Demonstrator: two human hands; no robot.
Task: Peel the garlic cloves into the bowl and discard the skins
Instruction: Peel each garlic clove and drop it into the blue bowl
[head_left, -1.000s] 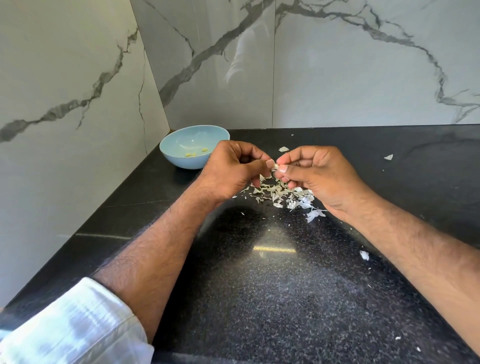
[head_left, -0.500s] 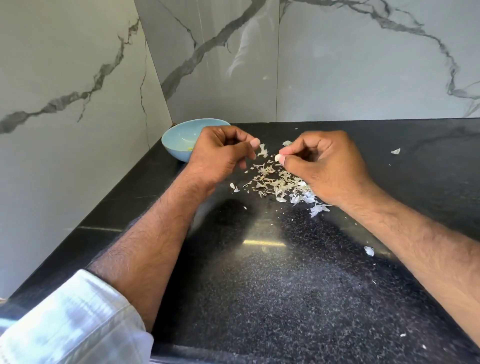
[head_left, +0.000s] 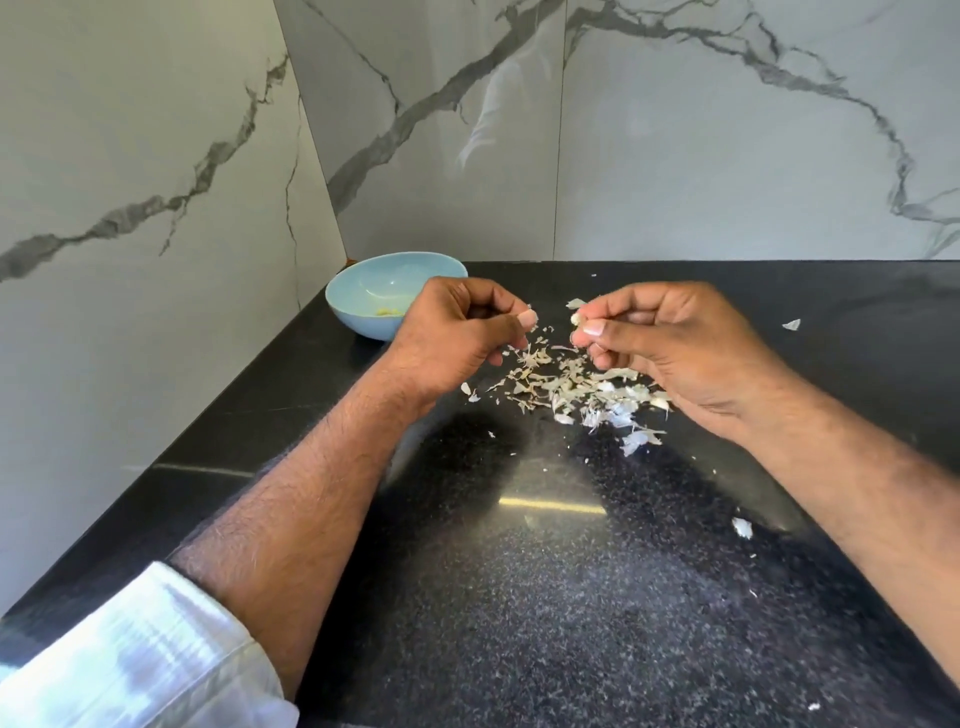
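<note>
We look down at a black speckled table (head_left: 519, 597) set against marble walls. Near its far left corner sits a pale blue bowl (head_left: 363, 291) with a few peeled garlic cloves (head_left: 388, 312) inside. Just right of it our left hand (head_left: 457, 332) hovers with fingers curled, thumb against them; we cannot tell whether it holds anything. Between the hands a pile of papery skins (head_left: 571, 389) lies on the table. Our right hand (head_left: 670, 343) pinches a small garlic clove (head_left: 575, 318) at its fingertips.
</note>
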